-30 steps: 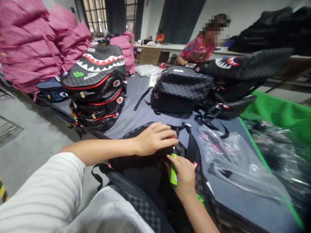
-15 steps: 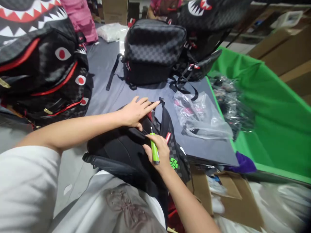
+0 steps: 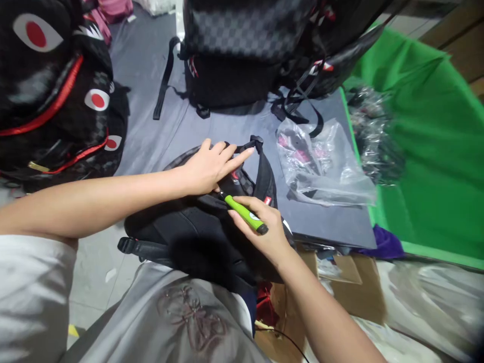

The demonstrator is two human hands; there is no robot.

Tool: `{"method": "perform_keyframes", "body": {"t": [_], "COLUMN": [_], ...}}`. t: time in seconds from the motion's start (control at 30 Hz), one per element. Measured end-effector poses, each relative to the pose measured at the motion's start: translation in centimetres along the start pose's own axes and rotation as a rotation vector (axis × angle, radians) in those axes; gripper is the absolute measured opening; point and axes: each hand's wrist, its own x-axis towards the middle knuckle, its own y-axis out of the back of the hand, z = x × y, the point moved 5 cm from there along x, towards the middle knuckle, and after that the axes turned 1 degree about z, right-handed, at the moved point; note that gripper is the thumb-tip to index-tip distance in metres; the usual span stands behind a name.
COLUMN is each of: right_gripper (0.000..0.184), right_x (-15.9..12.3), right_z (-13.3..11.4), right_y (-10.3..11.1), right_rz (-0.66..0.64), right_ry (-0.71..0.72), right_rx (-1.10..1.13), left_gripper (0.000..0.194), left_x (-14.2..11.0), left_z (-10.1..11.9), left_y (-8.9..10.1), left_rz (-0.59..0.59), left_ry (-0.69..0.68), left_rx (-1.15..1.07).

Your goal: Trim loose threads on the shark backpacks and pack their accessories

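A black backpack (image 3: 177, 227) lies at the table's near edge, against my body, its straps and back panel partly upward. My left hand (image 3: 209, 169) presses on its upper part with fingers spread, the index finger pointing towards a strap buckle (image 3: 256, 139). In my right hand (image 3: 260, 222) is a hand tool with a lime-green handle (image 3: 244, 210), a dark butt and a thin metal tip. That tip meets the backpack close to my left thumb. The exact kind of tool is too small to tell.
Black backpacks with shark faces (image 3: 36, 35) stand at left, and a checkered backpack (image 3: 242, 40) stands ahead. A clear plastic bag (image 3: 325, 166) lies on the right of the grey table (image 3: 139, 65). Beyond it is a green-lined bin (image 3: 434, 166) with wrapped items. Cardboard boxes (image 3: 363, 297) are below.
My view has dipped and come closer to the table. The green-handled tool has swung from nearly upright to slanting, its tip now by my left thumb. My left hand stays spread on the backpack.
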Motion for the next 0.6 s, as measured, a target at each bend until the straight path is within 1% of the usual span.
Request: {"method": "perform_keyframes", "body": {"t": [0.1, 0.13, 0.2, 0.27, 0.37, 0.47, 0.6], "right_gripper": [0.030, 0.032, 0.030, 0.028, 0.031, 0.029, 0.026], "right_x": [1.3, 1.7, 2.4, 2.8, 2.8, 2.8, 3.2], "right_z": [-0.2, -0.2, -0.3, -0.6, -0.9, -0.9, -1.0], "right_y": [0.3, 0.3, 0.1, -0.1, -0.2, -0.2, -0.6], "right_rz": [-0.212, -0.268, -0.338, -0.369, -0.380, -0.379, -0.384], "right_ry": [-0.055, -0.085, -0.128, -0.131, -0.091, -0.061, -0.005], "right_rx": [-0.028, -0.038, -0.086, -0.173, -0.261, -0.263, -0.267], "left_gripper": [0.109, 0.110, 0.112, 0.111, 0.110, 0.110, 0.108], "left_x": [0.0, 0.1, 0.1, 0.3, 0.6, 0.7, 0.8], "left_z": [-0.1, -0.1, -0.4, -0.6, -0.9, -1.1, -1.4], "left_y": [-0.1, -0.2, -0.3, -0.5, -0.4, -0.3, -0.3], "left_rz": [-0.026, -0.030, -0.051, -0.085, -0.114, -0.121, -0.143], "left_ry": [0.034, 0.061, 0.130, 0.175, 0.155, 0.126, 0.121], "left_rx": [-0.015, -0.016, -0.016, -0.027, -0.059, -0.087, -0.099]}}
